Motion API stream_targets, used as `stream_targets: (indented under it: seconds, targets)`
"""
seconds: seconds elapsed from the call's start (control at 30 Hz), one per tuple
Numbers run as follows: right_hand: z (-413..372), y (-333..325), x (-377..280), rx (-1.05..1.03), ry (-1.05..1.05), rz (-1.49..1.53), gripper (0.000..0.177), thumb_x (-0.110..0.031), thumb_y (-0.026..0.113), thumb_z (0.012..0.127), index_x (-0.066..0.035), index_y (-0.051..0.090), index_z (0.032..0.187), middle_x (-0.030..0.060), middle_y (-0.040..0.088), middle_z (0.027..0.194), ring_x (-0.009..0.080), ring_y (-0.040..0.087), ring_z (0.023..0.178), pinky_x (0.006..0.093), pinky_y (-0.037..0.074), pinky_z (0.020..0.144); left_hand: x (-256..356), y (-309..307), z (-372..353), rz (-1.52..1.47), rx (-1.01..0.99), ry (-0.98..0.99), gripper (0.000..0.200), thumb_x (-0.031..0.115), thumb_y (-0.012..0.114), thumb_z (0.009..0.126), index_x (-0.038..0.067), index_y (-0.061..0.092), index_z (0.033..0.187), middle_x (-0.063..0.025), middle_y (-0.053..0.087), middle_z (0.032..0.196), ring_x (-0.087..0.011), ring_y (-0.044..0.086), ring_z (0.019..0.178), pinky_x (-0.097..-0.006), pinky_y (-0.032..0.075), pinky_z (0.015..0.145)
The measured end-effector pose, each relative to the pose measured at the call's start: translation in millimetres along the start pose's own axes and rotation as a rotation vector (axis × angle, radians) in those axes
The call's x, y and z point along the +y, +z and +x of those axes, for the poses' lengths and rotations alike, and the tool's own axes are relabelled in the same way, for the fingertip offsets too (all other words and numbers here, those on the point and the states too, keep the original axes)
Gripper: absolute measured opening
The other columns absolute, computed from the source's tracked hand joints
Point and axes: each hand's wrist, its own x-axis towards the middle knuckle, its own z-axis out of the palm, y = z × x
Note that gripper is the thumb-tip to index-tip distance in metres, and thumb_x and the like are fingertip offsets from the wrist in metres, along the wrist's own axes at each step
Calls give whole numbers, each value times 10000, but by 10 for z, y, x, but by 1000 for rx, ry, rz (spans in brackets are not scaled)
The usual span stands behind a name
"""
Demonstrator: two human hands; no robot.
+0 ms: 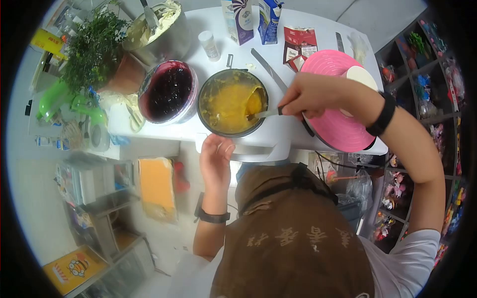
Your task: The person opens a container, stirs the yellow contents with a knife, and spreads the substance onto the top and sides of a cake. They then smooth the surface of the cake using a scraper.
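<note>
A dark-rimmed round bowl [201, 110] stands near the table's front edge, with a thick yellow mixture [226, 102] inside. My right hand [310, 94] is closed around the dark handle of a spatula [270, 113], which reaches in over the bowl's right rim. The yellow mixture hides the spatula's end. At the bowl's near rim is my left hand [217, 156], palm up, its fingers curled against the bowl's lower edge; the exact contact is hard to see. Just left of the bowl sits a white tub [186, 111] of dark red filling.
A pink turntable [330, 134] bears a white disc [361, 82] at right. A long knife [268, 67] lies behind the bowl. Cartons [243, 22], a small white bottle [208, 45], a metal bowl of cream [171, 42] and a potted plant [124, 74] stand farther back.
</note>
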Motion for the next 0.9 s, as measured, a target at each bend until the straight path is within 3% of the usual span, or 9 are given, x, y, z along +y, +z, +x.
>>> stream_targets:
  seconds: [0.1, 0.3, 0.57, 0.77, 0.9]
  targets:
    - [-192, 105, 276, 19, -3, 291, 269, -143, 665, 856, 12, 680, 1075, 55, 615, 718, 70, 457, 491, 221, 326, 394, -42, -35, -29, -36, -23, -2, 327, 172, 519, 857, 55, 525, 1162, -120, 601, 1065, -286, 600, 1019, -418, 499, 912]
    - [-641, 308, 498, 122, 52, 565, 281, -122, 640, 889, 17, 652, 1133, 31, 582, 697, 46, 423, 480, 212, 291, 390, -37, 21, -1, -48, -51, -36, 291, 176, 522, 854, 67, 540, 1124, -112, 612, 1055, -280, 604, 1006, -413, 498, 903]
    - [-1034, 587, 704, 261, 19, 655, 269, -106, 625, 914, 24, 641, 1149, 14, 585, 701, 21, 380, 443, 197, 257, 378, -14, -25, 48, 143, -124, -251, 224, 168, 496, 860, 33, 537, 1034, -107, 611, 939, -236, 605, 895, -367, 497, 858]
    - [-1207, 806, 856, 302, -24, 815, 278, -82, 615, 920, 24, 628, 1176, 17, 600, 705, 16, 380, 434, 196, 250, 366, -35, 257, -46, 426, -316, -390, 221, 159, 480, 863, 5, 539, 1010, -83, 587, 864, -171, 567, 825, -289, 453, 748]
    - [-1353, 863, 918, 352, -55, 888, 305, -53, 603, 916, 22, 607, 1212, 30, 613, 712, 14, 390, 439, 193, 248, 369, 51, 727, -215, 679, -616, -317, 209, 75, 497, 839, -5, 574, 1016, -73, 605, 876, -139, 555, 833, -253, 420, 741]
